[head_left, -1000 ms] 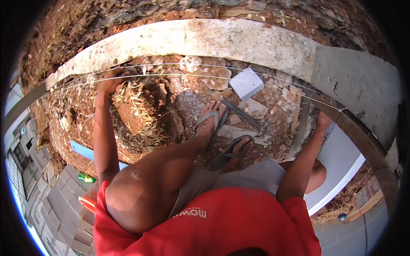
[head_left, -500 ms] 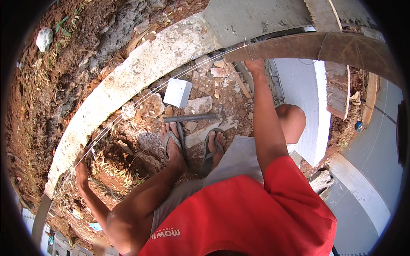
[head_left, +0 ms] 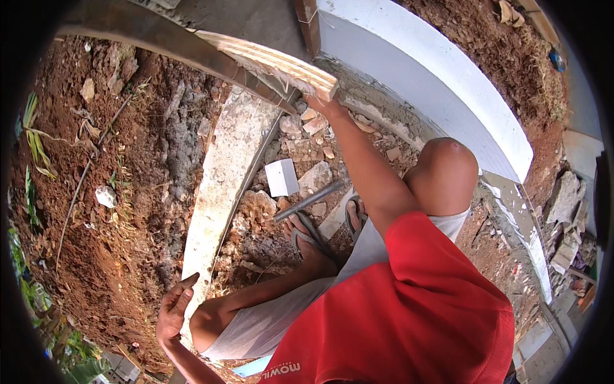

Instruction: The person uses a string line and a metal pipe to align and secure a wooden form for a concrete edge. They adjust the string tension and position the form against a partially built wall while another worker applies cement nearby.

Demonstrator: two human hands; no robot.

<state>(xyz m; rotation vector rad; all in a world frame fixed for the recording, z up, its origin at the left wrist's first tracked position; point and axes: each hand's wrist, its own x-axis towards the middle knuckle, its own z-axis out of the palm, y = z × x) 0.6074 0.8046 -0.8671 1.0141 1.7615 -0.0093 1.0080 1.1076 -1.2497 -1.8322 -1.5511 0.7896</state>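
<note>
- Biggest thing in view is the reddish-brown dirt ground (head_left: pixel 121 211), filling the whole left half of the frame, with rubble and bits of dry grass on it.
- Next is the curved white-painted concrete wall (head_left: pixel 435 89) sweeping across the upper right down to the right edge.
- A long pale concrete slab (head_left: pixel 224 185) runs from upper centre down to lower left, lying between the dirt and the rubble.
- A long weathered wooden plank (head_left: pixel 268 64) sits at the top centre, tilted, its cut end pointing right.
- The right hand (head_left: pixel 318 102) is up at that cut end with the fingers wrapped on the plank's underside, so it's holding the board.
- The left hand (head_left: pixel 174 306) is at lower left, fingers loosely spread and holding nothing, just beside the slab's lower end.
- A grey metal bar (head_left: pixel 310 200) lies on the rubble mid-frame, near the sandalled feet.
- A small white block (head_left: pixel 281 177) sits just left of the bar.
</note>
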